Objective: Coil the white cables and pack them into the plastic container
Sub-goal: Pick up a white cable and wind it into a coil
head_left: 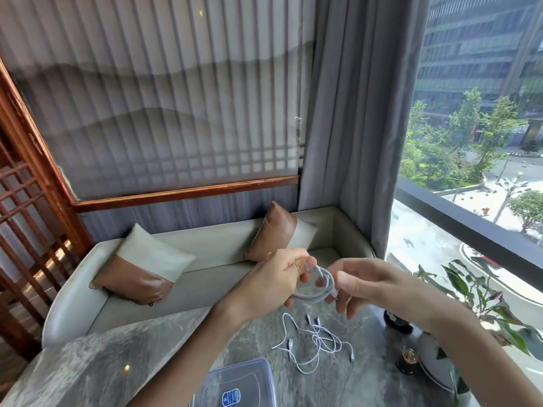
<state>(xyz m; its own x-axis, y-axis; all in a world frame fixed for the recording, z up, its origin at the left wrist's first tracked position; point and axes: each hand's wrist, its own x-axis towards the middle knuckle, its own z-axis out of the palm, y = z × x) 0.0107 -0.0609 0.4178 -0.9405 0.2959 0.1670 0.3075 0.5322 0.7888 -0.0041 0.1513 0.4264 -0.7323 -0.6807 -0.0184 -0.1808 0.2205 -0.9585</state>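
Note:
A white cable wound into a small coil (318, 289) hangs in the air above the table. My left hand (276, 282) grips its left side with closed fingers. My right hand (361, 284) pinches the coil's right side, near a plug end. Below them, more white cables (316, 342) lie loose and tangled on the grey marble table (117, 362). The clear plastic container (244, 383) with a blue label sits at the near edge, partly behind my left forearm.
A potted plant (470, 312) in a white pot and two small dark objects stand at the table's right. Beyond the table is a pale sofa (205, 277) with two cushions, then a curtain and a large window.

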